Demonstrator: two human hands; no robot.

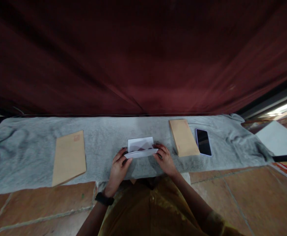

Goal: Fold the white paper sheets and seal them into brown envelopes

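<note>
A white sheet of paper [140, 144] lies on the grey cloth [101, 137] in front of me, its near part folded up over the rest. My left hand [118, 167] pinches the fold's left end, fingers closed on the paper. My right hand [165, 160] grips the right end the same way. A black band sits on my left wrist.
A brown envelope [69, 157] lies on the cloth to the left. Another brown envelope [184, 137] and a dark phone [203, 142] lie to the right. A white sheet [277, 137] rests at the far right. A dark red curtain hangs behind; tiled floor lies near me.
</note>
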